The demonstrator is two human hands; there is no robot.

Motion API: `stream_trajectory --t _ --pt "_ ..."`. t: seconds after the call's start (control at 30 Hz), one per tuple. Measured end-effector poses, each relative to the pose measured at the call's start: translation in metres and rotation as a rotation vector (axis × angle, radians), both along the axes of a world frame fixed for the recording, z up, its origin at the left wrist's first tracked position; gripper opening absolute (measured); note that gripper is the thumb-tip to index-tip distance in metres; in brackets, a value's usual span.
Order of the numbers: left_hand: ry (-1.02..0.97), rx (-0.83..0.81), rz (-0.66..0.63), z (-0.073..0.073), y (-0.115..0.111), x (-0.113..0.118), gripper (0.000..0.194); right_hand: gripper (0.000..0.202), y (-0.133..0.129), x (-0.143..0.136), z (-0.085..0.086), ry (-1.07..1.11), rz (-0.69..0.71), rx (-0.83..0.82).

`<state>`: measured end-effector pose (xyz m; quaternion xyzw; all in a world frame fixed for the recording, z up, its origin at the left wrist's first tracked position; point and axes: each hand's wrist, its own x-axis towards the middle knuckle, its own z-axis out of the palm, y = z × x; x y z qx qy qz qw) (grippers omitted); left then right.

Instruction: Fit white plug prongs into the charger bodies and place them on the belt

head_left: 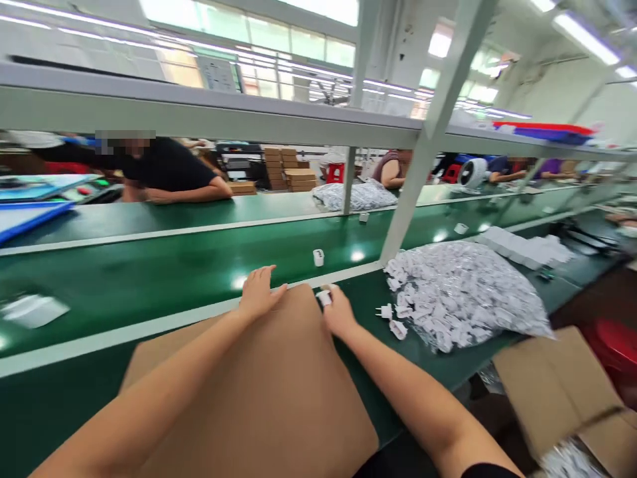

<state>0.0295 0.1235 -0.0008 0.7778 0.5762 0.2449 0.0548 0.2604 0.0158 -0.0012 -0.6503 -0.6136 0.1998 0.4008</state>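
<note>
A large brown cardboard sheet (269, 385) lies in front of me on the green bench. My left hand (259, 292) is over its far edge, fingers stretched toward the conveyor belt, with nothing visible in them. Beside the cardboard's right corner, my right hand (339, 312) is closed on a small white plug piece (324, 297). Another white piece (318, 257) sits on the green belt (199, 255) just beyond. To the right, a clear plastic bag (472, 292) spills many white plug pieces, and a loose two-pin plug (384, 311) lies near its mouth.
A grey-green post (413, 179) rises from the bench and joins an overhead shelf (223, 119). White packets (34, 311) ride the belt at left. An open cardboard box (557, 392) stands low at right by a red stool (612, 345). Co-workers sit across the belt.
</note>
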Motion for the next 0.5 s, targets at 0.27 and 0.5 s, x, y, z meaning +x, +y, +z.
stream_trajectory --t 0.27,0.5 --pt "-0.062 -0.198 0.221 -0.007 0.091 0.104 0.114 0.037 -0.032 -0.011 -0.023 0.196 0.072 0.073" --pt "-0.192 -0.139 -0.005 0.002 0.093 0.115 0.053 0.035 -0.014 -0.006 -0.037 0.446 0.094 0.112"
